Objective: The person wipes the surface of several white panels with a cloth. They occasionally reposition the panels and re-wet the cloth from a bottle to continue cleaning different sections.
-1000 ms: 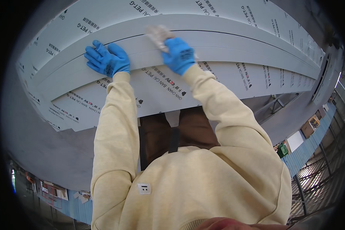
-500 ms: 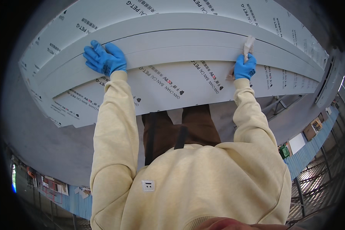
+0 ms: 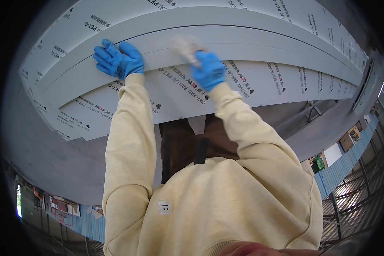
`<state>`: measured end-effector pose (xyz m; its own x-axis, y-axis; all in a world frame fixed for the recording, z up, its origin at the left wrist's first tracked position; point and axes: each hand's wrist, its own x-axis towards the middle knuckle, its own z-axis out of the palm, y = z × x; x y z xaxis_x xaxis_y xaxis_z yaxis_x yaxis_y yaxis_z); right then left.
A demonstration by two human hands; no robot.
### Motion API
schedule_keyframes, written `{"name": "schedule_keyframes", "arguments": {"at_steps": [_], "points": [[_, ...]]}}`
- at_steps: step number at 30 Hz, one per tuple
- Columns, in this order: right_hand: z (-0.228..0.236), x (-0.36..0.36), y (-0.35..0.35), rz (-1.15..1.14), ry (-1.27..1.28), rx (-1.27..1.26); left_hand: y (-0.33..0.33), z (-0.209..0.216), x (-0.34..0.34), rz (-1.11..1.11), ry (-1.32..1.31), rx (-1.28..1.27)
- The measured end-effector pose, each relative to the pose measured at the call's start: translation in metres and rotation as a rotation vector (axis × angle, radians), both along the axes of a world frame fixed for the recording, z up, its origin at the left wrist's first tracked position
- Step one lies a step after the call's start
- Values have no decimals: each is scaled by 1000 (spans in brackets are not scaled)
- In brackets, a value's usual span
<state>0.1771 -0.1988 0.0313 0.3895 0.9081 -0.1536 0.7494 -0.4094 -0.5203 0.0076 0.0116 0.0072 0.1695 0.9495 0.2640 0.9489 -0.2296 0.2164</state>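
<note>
Both hands wear blue gloves. My left hand lies flat with its fingers spread on a long pale grey strip panel, near that panel's left part. Toward the middle, my right hand is closed round a whitish cloth, blurred by motion over the same panel. A thin dark seam runs lengthwise along the strip. Beneath it lies a larger sheet covered in printed protective film, which shows along both the near and far sides.
A metal frame or stand shows under the sheet's near right edge. Another long grey profile stands at the far right. Farther off at the lower right are a green container and boxes on a blue surface.
My right hand has swept left along the strip with the cloth, from its right part to near the middle. My left hand stays in nearly the same place.
</note>
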Motion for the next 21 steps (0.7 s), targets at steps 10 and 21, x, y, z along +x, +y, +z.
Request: {"name": "schedule_keyframes", "arguments": {"at_steps": [10, 21], "points": [[24, 94, -61, -882, 81, -165, -4, 7, 2, 9, -64, -60], [28, -9, 19, -314, 226, 241, 8, 11, -15, -46, -133, 23]]}}
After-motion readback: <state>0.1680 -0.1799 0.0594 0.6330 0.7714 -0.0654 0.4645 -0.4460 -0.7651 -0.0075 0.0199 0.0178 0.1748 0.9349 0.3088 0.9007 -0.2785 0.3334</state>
